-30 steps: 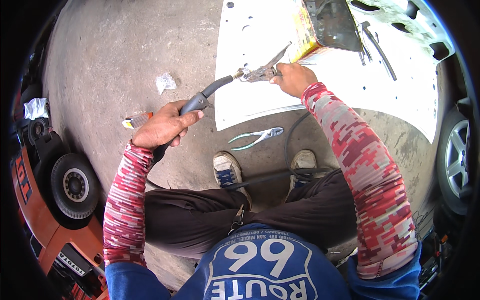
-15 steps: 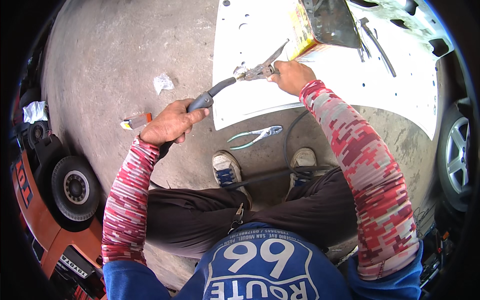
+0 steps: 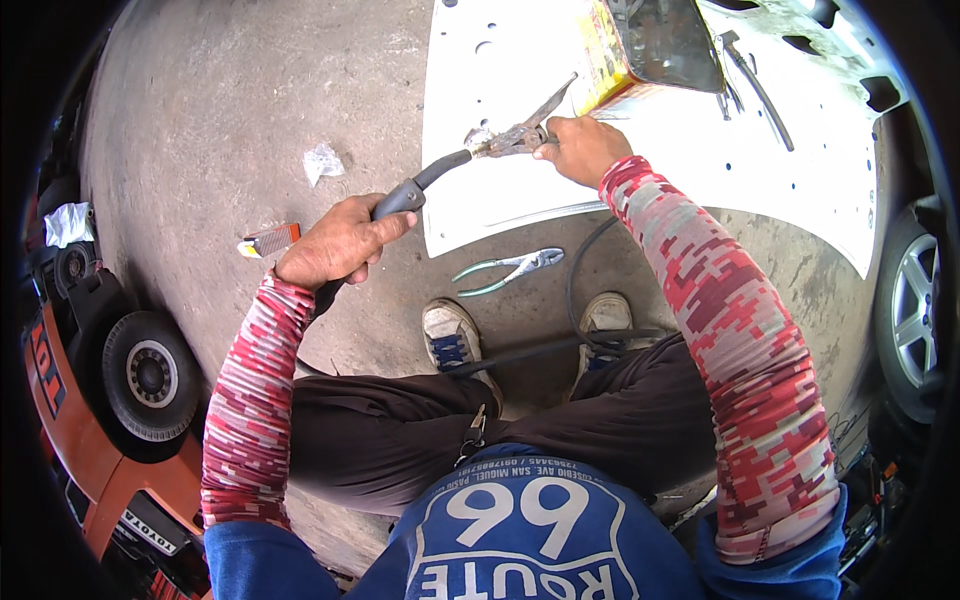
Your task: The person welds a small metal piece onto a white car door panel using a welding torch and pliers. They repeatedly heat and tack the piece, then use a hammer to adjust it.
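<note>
My left hand [image 3: 340,240] is wrapping tight round the grey torch [image 3: 400,198]; my right hand [image 3: 583,150] is gripping the rusty locking pliers [image 3: 515,142] by the handle end. And they're closing up: torch and jaws are sitting nearer than a second ago, lining up above the white panel [image 3: 705,165], just inside its left edge. Farther in, a dark-topped box [image 3: 670,50] is resting; beyond the lower edge, slip-joint pliers [image 3: 525,263] are lying.

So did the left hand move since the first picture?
Yes, the left hand has moved slightly rightward, closer to the left edge of the white panel.
</note>
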### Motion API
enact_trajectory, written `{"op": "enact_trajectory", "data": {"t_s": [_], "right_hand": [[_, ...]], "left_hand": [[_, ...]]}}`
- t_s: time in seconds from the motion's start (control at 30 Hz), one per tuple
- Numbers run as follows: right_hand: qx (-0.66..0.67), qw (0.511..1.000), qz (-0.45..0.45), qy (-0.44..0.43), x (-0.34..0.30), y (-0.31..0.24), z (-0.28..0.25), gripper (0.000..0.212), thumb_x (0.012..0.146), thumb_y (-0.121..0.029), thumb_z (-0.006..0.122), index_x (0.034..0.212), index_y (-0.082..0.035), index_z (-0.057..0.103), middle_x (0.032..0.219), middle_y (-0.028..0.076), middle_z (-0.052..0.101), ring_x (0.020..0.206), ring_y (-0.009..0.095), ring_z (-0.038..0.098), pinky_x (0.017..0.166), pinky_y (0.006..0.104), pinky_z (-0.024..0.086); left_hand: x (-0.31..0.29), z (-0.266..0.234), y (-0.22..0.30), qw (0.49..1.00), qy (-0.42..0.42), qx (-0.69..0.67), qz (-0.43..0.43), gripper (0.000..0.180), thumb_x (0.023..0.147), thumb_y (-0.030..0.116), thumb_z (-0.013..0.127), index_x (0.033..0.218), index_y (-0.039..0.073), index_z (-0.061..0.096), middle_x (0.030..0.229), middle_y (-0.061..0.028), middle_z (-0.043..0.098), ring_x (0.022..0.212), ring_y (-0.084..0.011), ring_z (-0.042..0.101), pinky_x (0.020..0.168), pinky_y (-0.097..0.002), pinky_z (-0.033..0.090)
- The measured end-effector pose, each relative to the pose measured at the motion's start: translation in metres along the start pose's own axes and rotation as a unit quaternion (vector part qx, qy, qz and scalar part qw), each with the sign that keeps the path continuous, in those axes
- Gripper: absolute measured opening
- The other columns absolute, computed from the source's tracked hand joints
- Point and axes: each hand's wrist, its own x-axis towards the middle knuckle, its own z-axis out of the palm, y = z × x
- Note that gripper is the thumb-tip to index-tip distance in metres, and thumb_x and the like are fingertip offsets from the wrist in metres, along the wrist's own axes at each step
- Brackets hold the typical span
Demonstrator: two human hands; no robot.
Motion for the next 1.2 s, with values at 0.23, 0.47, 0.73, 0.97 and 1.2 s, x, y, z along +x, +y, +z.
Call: {"op": "enact_trajectory", "data": {"t_s": [0.23,0.47,0.73,0.97,1.2], "right_hand": [[0.004,1.000,-0.004,0.004,0.001,0.002,0.002,0.042,0.099,-0.045,0.064,0.115,-0.007,0.071,0.107,0.017,0.076,0.106,0.035,0.073,0.093,0.0465,0.056],[0.038,0.998,-0.016,0.042,-0.001,0.003,0.005,0.040,0.095,-0.043,0.070,0.109,-0.005,0.072,0.099,0.020,0.075,0.099,0.038,0.072,0.088,0.0497,0.055],[0.043,0.999,0.008,0.012,-0.002,-0.001,0.001,0.040,0.095,-0.044,0.070,0.114,-0.009,0.073,0.105,0.017,0.076,0.105,0.035,0.072,0.092,0.0473,0.055],[0.033,0.999,0.014,0.002,-0.003,-0.002,-0.002,0.040,0.096,-0.045,0.069,0.113,-0.010,0.073,0.108,0.014,0.076,0.109,0.032,0.071,0.093,0.0458,0.056],[0.054,0.998,0.013,0.016,-0.002,0.000,0.001,0.039,0.094,-0.045,0.071,0.107,-0.008,0.073,0.105,0.017,0.075,0.105,0.035,0.071,0.092,0.0476,0.054]], "left_hand": [[-0.007,-0.011,-0.006,1.000,0.008,-0.013,0.026,0.054,0.093,0.030,0.070,0.130,-0.007,0.060,0.072,-0.0005,0.057,0.051,-0.0074,0.055,0.049,-0.0239,0.051],[-0.047,-0.059,-0.011,0.978,0.097,-0.084,0.162,0.053,0.080,0.005,0.067,0.133,0.001,0.061,0.091,-0.0072,0.067,0.084,-0.0200,0.069,0.087,-0.0395,0.057],[-0.075,-0.072,-0.019,0.959,0.151,-0.165,0.175,0.053,0.074,0.011,0.074,0.126,0.004,0.062,0.079,-0.0038,0.062,0.067,-0.0154,0.062,0.071,-0.0336,0.054],[-0.076,-0.071,-0.018,0.955,0.138,-0.193,0.180,0.048,0.080,0.006,0.070,0.126,0.004,0.060,0.076,-0.0027,0.061,0.063,-0.0139,0.062,0.067,-0.0318,0.053],[-0.074,-0.074,-0.026,0.948,0.134,-0.197,0.210,0.043,0.081,0.007,0.071,0.123,0.004,0.060,0.076,-0.0026,0.061,0.062,-0.0130,0.061,0.064,-0.0293,0.053]]}}
